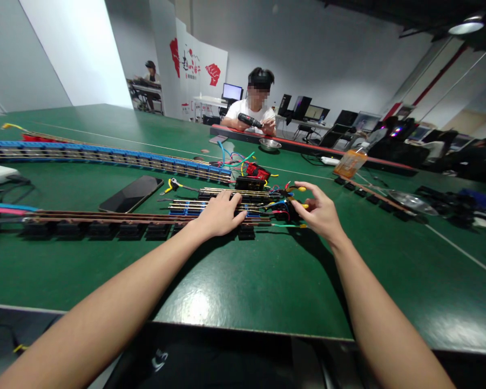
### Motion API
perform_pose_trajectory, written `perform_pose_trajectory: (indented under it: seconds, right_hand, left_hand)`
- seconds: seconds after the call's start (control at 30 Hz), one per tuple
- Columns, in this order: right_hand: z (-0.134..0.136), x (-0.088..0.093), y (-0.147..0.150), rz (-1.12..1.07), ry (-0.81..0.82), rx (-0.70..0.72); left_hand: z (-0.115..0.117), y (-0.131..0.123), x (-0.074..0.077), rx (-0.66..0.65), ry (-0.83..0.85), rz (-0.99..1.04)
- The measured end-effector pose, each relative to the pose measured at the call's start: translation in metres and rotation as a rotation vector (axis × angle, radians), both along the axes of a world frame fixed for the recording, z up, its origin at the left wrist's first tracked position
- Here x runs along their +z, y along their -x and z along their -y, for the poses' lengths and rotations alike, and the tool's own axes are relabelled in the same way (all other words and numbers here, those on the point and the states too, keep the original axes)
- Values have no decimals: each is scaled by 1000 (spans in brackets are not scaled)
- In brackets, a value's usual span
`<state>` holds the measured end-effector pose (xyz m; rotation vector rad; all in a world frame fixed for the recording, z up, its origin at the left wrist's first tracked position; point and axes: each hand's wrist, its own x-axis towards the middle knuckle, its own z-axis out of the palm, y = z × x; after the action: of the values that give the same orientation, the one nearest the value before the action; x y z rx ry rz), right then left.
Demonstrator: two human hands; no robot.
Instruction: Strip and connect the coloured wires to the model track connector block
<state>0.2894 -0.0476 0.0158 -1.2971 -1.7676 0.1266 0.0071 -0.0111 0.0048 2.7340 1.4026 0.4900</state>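
Observation:
My left hand (pixel 222 213) lies over a group of parallel metal rails on blue and black supports, its fingers stretched across them and its thumb apart. In my right hand (pixel 322 213) is a dark hand tool with yellow handle ends, apparently pliers (pixel 302 189), held between thumb and fingers at the rails' right end. Thin coloured wires (pixel 277 204) come out there, close to the tool's dark head. Its jaws are too small to make out. A long brown rail strip (pixel 105 217) on black blocks runs left from under my left hand.
A black phone (pixel 132 193) lies behind the brown strip. Farther back curves a blue track (pixel 105 155). Beyond the rails are a red part (pixel 258 172) and a metal bowl (pixel 270 145). An orange bottle (pixel 351 161) stands right. Across the table, a person holds a power drill (pixel 249 120).

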Motion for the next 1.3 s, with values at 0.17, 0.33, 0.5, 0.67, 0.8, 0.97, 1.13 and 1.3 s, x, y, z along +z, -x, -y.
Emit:
perform_pose_trajectory:
  seconds: [0.17,0.33,0.5,0.67,0.8,0.97,1.13,1.3]
  right_hand:
    - [1,1,1,44,32,19]
    - [0,-2,0,87,39,37]
    - [-2,-6,-1,120,22,59]
    - [-5,-7,-1,159,-53,119]
    - [-6,-8,-1,171,-56,133]
    - [-6,-9,-4,251,-28,143]
    - [-5,-9,-3,302,-46,170]
    - [-6,-9,-3,384,-69,198]
  left_hand:
    - [0,0,0,0,5,-2]
    - [0,0,0,-1,9,2]
    - [-1,0,-1,-3,13,9]
    - [-1,1,-1,-5,9,8]
    - [-2,1,-2,-10,6,16]
    - [-3,1,-3,-8,11,19]
    - [-1,0,-2,-1,3,14]
    - [-1,0,-1,1,5,11]
